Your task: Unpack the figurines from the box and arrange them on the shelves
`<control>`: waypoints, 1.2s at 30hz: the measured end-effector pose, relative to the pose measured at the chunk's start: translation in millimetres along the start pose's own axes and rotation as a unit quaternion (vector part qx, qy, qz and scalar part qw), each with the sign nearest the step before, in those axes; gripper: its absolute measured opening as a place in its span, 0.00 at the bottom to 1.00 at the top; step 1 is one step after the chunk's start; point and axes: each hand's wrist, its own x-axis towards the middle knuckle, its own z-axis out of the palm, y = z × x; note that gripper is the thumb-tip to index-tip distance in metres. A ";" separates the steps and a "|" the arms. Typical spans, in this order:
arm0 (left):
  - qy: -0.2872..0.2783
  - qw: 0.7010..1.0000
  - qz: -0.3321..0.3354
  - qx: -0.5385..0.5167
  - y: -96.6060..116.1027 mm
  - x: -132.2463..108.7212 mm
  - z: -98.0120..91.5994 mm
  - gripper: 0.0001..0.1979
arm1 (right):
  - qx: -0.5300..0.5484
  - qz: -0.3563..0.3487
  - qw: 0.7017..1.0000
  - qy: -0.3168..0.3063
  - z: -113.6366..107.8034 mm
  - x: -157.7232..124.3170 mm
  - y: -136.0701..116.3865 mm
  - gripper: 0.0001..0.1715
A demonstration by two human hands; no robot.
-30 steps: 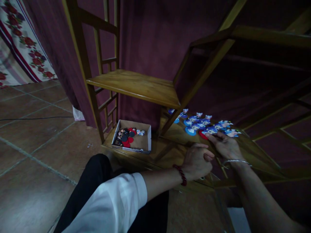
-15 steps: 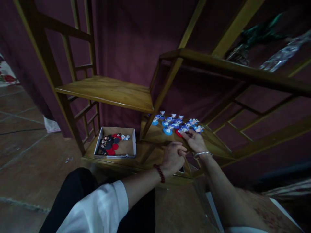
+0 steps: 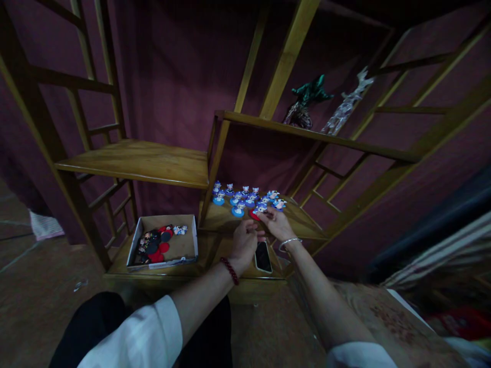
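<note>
My right hand [image 3: 279, 225] reaches to the lower shelf, its fingers closed on a small figurine [image 3: 261, 208] with purple hair and a red base. That figurine stands at the front of a group of similar ones on blue bases, such as the front figurine [image 3: 238, 208]. My left hand [image 3: 245, 243] hovers just left of the right one, fingers loosely curled and apart, with nothing seen in it. A smartphone [image 3: 263, 256] lies on the wood beneath and beside the left hand.
An open cardboard box [image 3: 192, 250] with several red and black figurines stands on the bottom board at left. Above it is a wooden shelf [image 3: 141, 161]. A green ornament [image 3: 311, 92] and a clear glass-like ornament [image 3: 347, 107] stand on the upper right shelf.
My view has turned, so the shelf unit sits further left and more of its right side shows. My left hand's fingers have opened a little. My right hand stays at the red-based figurine.
</note>
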 end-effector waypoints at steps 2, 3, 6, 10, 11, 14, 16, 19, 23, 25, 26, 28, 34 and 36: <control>0.007 0.999 -0.018 -0.045 1.6 -1.4 2.1 0.08 | 0.002 -0.005 1.000 -0.002 -2.3 -2.3 -2.7 0.17; 0.008 0.997 -0.028 -0.065 2.7 -2.2 2.9 0.07 | 0.004 -0.008 1.000 -0.005 -3.3 -3.7 -4.2 0.17; 0.000 0.991 -0.051 -0.120 5.9 -4.1 4.5 0.04 | 0.020 -0.020 1.000 -0.014 -5.8 -9.0 -9.4 0.16; -0.011 0.987 -0.059 -0.151 7.7 -5.8 5.6 0.05 | 0.020 -0.030 0.999 -0.014 -8.2 -17.9 -17.0 0.14; -0.012 0.987 -0.057 -0.153 7.8 -6.5 5.7 0.05 | 0.018 -0.031 0.999 -0.016 -8.7 -20.0 -18.7 0.13; -0.010 0.986 -0.049 -0.161 8.1 -8.9 6.1 0.06 | 0.033 -0.034 0.998 -0.030 -9.7 -24.9 -22.0 0.13; -0.008 0.985 -0.048 -0.164 8.7 -10.7 6.4 0.06 | 0.054 -0.040 0.997 -0.045 -10.1 -27.0 -22.4 0.12; -0.002 0.986 -0.054 -0.161 10.3 -13.1 6.5 0.07 | 0.072 -0.034 0.995 -0.061 -10.6 -29.8 -22.3 0.11; 0.016 0.986 -0.059 -0.152 12.6 -15.5 6.1 0.08 | 0.095 -0.016 0.992 -0.075 -10.8 -34.3 -25.3 0.12; 0.023 0.987 -0.061 -0.150 13.2 -15.8 5.8 0.08 | 0.113 -0.011 0.990 -0.083 -10.7 -36.5 -28.1 0.13; 0.025 0.987 -0.061 -0.149 13.3 -15.8 5.7 0.08 | 0.122 -0.008 0.989 -0.088 -10.6 -37.3 -29.4 0.13; 0.029 0.986 -0.061 -0.149 13.4 -15.5 5.4 0.08 | 0.131 -0.007 0.987 -0.092 -10.6 -38.6 -31.2 0.14; 0.031 0.987 -0.066 -0.146 13.9 -14.4 5.4 0.08 | 0.111 -0.013 0.991 -0.080 -12.0 -40.8 -34.3 0.15; 0.027 0.987 -0.067 -0.145 13.6 -13.8 5.7 0.08 | 0.119 -0.012 0.989 -0.085 -12.3 -41.4 -35.6 0.15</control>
